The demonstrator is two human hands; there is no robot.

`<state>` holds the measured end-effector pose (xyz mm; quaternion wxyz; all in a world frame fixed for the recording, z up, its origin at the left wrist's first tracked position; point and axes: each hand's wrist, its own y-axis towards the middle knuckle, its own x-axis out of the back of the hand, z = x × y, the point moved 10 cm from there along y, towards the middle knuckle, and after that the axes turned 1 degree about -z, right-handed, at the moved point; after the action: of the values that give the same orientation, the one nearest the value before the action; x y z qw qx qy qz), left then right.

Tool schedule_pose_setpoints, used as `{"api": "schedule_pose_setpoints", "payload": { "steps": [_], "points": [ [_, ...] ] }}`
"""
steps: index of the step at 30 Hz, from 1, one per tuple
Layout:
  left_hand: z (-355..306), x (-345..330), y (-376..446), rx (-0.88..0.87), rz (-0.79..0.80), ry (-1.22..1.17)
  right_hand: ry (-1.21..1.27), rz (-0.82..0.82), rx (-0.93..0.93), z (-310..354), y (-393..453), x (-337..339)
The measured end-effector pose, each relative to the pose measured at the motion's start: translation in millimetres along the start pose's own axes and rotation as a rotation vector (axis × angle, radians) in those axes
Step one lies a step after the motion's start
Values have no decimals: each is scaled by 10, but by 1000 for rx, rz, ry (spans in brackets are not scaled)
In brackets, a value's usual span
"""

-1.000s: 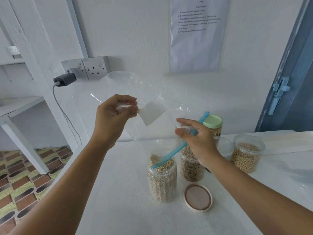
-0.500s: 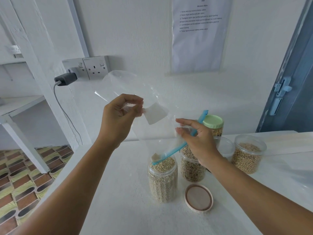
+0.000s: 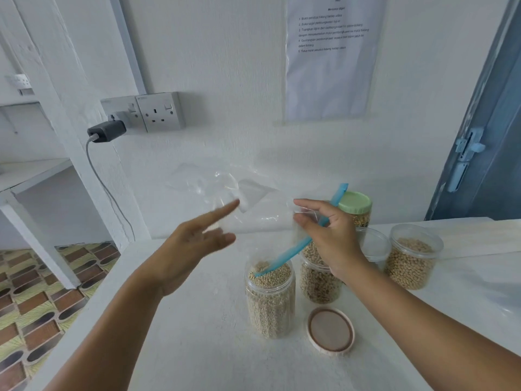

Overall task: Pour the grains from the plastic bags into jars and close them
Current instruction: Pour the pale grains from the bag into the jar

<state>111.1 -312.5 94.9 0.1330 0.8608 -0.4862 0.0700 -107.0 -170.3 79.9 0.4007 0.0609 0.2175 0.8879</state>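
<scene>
A clear plastic bag (image 3: pixel 253 204) with a blue zip strip (image 3: pixel 298 244) is being held up over the white counter (image 3: pixel 197 348), just above an open jar (image 3: pixel 270 297) that is filled with small pale grains. The low end of the blue strip is being dipped into the mouth of this jar. The bag is being pinched near the strip by the thumb and fingers of the right hand (image 3: pixel 328 235). The left hand (image 3: pixel 194 244) is being held out with its fingers straight and spread, and the pointing finger is reaching toward the bag; it is blurred, so it cannot be told if the bag is being touched. A round lid (image 3: pixel 330 331) is lying flat on the counter, just beside the open jar. Behind the right hand a second open jar (image 3: pixel 320 280) of bigger grains is standing. A jar with a green lid (image 3: pixel 355 206) is being kept by the wall, and a short wide jar (image 3: pixel 413 256) is sitting at the right. A wall socket (image 3: pixel 160 111) with a black plug (image 3: pixel 106 131) is seen higher up.
</scene>
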Motion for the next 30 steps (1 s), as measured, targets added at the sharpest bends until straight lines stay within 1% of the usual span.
{"api": "schedule_pose_setpoints", "payload": {
  "steps": [3, 5, 7, 9, 11, 18, 26, 30],
  "points": [
    [219, -139, -68, 101, 66, -40, -14, 20, 29, 43, 6, -26],
    [270, -259, -38, 125, 86, 13, -35, 21, 39, 66, 12, -40],
    [277, -340, 24, 104, 56, 126, -50, 12, 43, 72, 14, -43],
    [241, -338, 96, 50, -28, 216, -53, 7, 44, 71, 20, -35],
    [204, -320, 145, 5, -95, 219, -56, 3, 50, 68, 30, -16],
    [122, -398, 187, -77, -159, 170, -17, -10, 50, 25, 13, -4],
    [130, -366, 205, -50, -163, 169, -26, -4, 38, 51, 53, 5],
    [110, -353, 214, -71, -190, 308, -17, -6, 28, 22, 54, -9]
  ]
}}
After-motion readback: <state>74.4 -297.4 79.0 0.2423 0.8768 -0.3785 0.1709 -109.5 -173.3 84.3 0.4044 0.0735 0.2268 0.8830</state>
